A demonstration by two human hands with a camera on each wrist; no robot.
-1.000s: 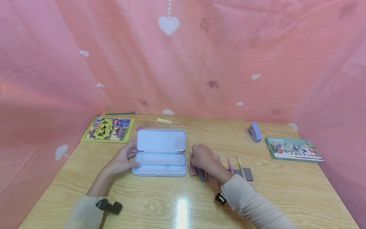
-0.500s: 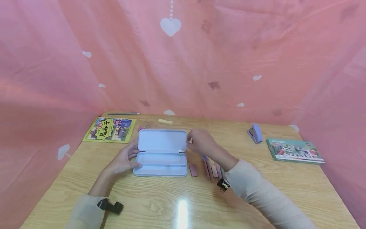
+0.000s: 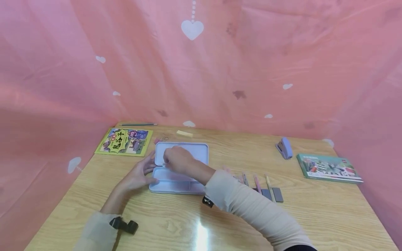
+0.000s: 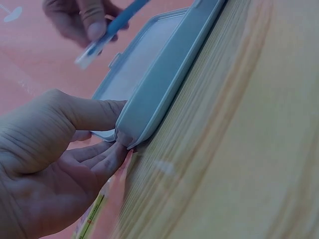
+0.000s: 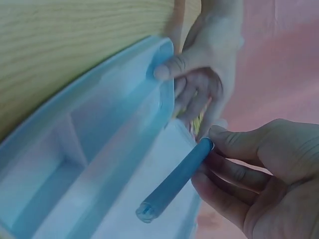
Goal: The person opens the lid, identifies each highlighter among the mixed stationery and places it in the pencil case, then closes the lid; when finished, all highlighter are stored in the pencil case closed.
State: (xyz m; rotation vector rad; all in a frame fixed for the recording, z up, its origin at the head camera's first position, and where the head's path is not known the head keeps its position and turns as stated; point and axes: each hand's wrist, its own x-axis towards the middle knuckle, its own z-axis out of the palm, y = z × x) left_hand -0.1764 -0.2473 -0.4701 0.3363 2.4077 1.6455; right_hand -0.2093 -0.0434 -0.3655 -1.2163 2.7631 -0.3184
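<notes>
A light-blue pencil case [image 3: 176, 187] lies open on the table, its lid laid back and its tray divided into compartments. My left hand [image 3: 135, 178] grips the case's left end, thumb over the end wall and fingers outside, as the left wrist view shows. Above the case is my right hand [image 3: 179, 159], pinching a blue pen [image 5: 177, 179] by one end between thumb and fingers. The pen has a clear tip and is held apart from the tray. In the head view the right hand hides this pen.
Right of the case lie a yellow pen [image 3: 269, 188], a pink pen [image 3: 257, 183] and grey erasers [image 3: 277, 195], partly behind my sleeve. Farther off are a stapler [image 3: 284, 148], a green box [image 3: 329, 168], a comic book [image 3: 124, 141], a pencil [image 3: 139, 124] and a yellow strip [image 3: 184, 133].
My right hand has moved left from the pens and erasers beside the case to above it, carrying the blue pen. The left hand still grips the case's left end.
</notes>
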